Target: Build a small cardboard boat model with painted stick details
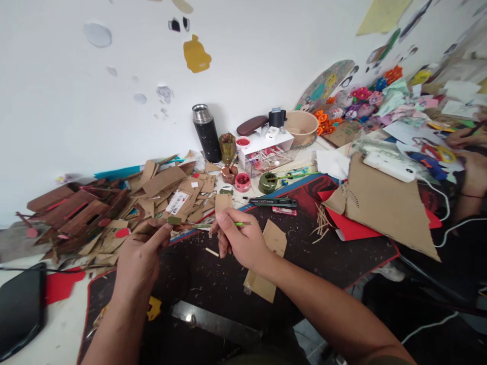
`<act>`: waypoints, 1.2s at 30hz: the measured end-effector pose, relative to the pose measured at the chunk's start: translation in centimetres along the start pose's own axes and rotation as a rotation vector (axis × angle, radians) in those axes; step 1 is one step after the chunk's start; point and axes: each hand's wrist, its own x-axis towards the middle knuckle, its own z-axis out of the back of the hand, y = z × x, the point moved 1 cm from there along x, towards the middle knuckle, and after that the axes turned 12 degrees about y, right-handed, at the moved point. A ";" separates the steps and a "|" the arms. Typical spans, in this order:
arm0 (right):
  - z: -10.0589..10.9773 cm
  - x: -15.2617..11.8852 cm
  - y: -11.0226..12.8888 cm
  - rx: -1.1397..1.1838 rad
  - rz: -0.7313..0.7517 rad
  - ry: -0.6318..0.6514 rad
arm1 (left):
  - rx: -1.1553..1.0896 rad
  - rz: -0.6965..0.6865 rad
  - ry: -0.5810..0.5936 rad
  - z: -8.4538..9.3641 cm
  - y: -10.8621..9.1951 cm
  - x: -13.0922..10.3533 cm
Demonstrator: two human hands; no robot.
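Note:
Between the thumb and fingers of my left hand (142, 248) is a small green-painted piece (174, 221), perhaps cardboard. My right hand (239, 238) grips a thin paintbrush (200, 225) with a bright green handle, its bristle end at or very near the piece; exact contact is too small to tell. Past my hands stand an open jar of dark green paint (268, 183) with a brush resting in it, a pink-red paint jar (242, 182) and a brown paint jar (229, 174). A cardboard strip (223, 203) lies just beyond my right hand.
Cardboard scraps (171, 187) and a brown-painted model (79, 213) crowd the left. A black thermos (206, 134) stands by the wall. A utility knife (272, 202) and a metal ruler (216, 322) lie on the dark mat (304, 263). Another person's hand (466, 138) shows at right.

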 end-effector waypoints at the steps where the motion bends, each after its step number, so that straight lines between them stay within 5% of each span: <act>1: 0.0 0.0 -0.1 0.001 0.005 -0.007 | 0.006 0.001 -0.001 0.0 -0.1 0.0; 9: 0.5 -0.2 -0.7 0.013 0.030 -0.023 | 0.034 0.030 -0.019 0.2 0.2 0.1; 16: 1.2 -0.9 -1.3 0.000 0.028 -0.050 | -0.390 0.041 -0.142 0.8 -1.2 0.8; 24: 1.2 -1.0 -0.6 0.002 0.011 -0.079 | -0.901 0.112 0.055 1.7 -2.1 0.5; 36: 0.8 -0.6 -0.1 0.106 -0.028 -0.091 | -1.106 0.000 0.295 1.3 -2.4 -0.8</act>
